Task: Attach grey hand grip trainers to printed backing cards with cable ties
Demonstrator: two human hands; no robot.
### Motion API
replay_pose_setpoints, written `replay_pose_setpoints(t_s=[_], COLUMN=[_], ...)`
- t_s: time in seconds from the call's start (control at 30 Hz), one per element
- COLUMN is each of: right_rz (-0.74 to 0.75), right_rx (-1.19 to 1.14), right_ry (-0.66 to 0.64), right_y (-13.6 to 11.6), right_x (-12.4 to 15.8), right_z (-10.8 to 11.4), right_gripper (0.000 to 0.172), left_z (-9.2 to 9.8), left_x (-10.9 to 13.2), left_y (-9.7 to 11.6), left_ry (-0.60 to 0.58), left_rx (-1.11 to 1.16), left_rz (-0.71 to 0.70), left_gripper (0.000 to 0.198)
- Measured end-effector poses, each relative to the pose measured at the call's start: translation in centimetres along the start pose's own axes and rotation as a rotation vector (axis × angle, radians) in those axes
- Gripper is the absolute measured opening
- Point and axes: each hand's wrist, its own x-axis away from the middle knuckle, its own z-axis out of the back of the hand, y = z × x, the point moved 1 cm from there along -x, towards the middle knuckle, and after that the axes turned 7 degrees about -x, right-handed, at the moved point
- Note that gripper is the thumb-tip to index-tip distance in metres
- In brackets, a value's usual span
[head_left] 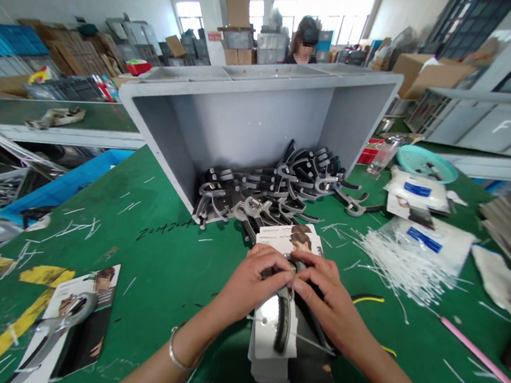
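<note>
My left hand (259,284) and my right hand (324,294) meet with fingers pinched at the head of a grey-and-black pliers-like tool (284,324). The tool lies on a stack of printed cards (267,365), and my fingers hide most of its head. White cable ties stick out on both sides of it. Just beyond my fingertips rests another printed card (273,233). At the left, a similar pliers-like tool (80,310) lies on its own card (109,279). Black-and-yellow handles (367,298) show beside my right hand.
A grey crate (259,81) lies on its side, with several pliers-like tools (303,178) spilling out. White cable ties (406,270), plastic bags (453,241), a turquoise dish (443,160) and a pink stick (480,358) occupy the right side. A person (304,40) is behind the crate.
</note>
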Motion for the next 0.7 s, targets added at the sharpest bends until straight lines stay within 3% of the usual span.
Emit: replay_pose_setpoints(t_s=[0.1,0.2,0.3,0.4,0.5,0.6,0.63,0.7], right_rz=[0.013,0.019,0.016,0.021,0.053,0.093,0.097,0.105], right_rx=[0.028,0.050,0.050,0.047,0.034,0.034,0.057,0.147], right_ry=[0.030,0.076,0.092,0.088,0.109,0.051,-0.009,-0.144], right_y=[0.2,0.2,0.3,0.4,0.2,-0.9,-1.4,-2.6], right_x=[0.1,0.0,-0.2,-0.4,0.3,2.2,2.9,4.1], right_z=[-0.3,-0.7,-1.0,-0.9,0.1,1.2,1.4,1.2], right_gripper=[0.010,0.014,0.015,0.012,0.006,0.006,0.007,0.008], left_z=[-0.2,-1.6,-3.9,-5.3,-4.8,-3.4,-3.0,-2.7], left_x=[0.5,2.4,5.0,7.3,8.6,9.3,9.4,9.4], left_y=[1.8,3.2,3.3,2.6,2.4,2.7,2.7,2.7], left_ry=[0.054,0.059,-0.013,-0.029,0.092,0.247,0.250,0.197], left_rx=[-0.145,-0.303,-0.483,-0.509,-0.486,-0.570,-0.587,-0.575], left_rz=[-0.051,-0.153,-0.237,-0.290,-0.179,0.031,0.082,0.131], left_gripper=[0.010,0.010,0.013,0.014,0.017,0.045,0.050,0.037])
